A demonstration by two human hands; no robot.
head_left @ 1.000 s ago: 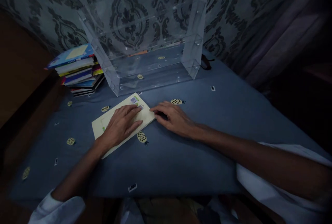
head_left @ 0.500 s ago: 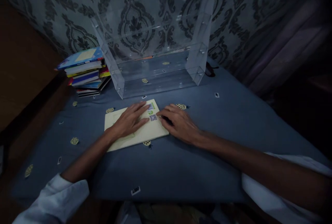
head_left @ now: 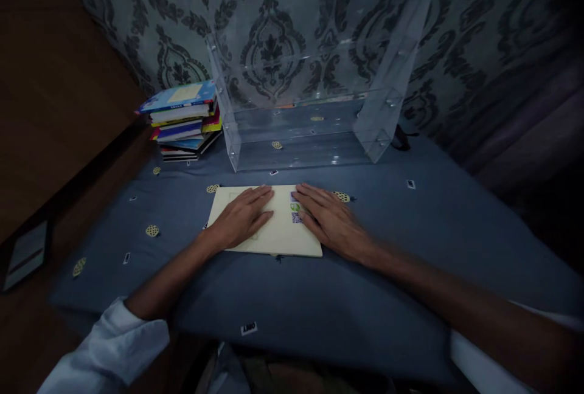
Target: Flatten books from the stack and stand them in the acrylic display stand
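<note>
A pale cream booklet (head_left: 283, 237) with a green logo and a printed square code near its right side lies flat on the blue patterned cloth. My left hand (head_left: 244, 216) rests palm down on its left half, fingers stretched out and thumb apart. Across the right edge lies my right hand (head_left: 331, 219), also flat, its fingertips beside the green logo and partly covering the print. Neither hand is wrapped round anything.
A clear acrylic rack (head_left: 305, 154) stands behind the booklet against the wall. To its left is a stack of books (head_left: 185, 120). A dark item (head_left: 401, 138) lies right of the rack, and a flat grey object (head_left: 27, 254) is at far left.
The booklet has turned to lie straighter. My right hand has gone from bent fingers at the booklet's edge to lying flat on it. The view has shifted left.
</note>
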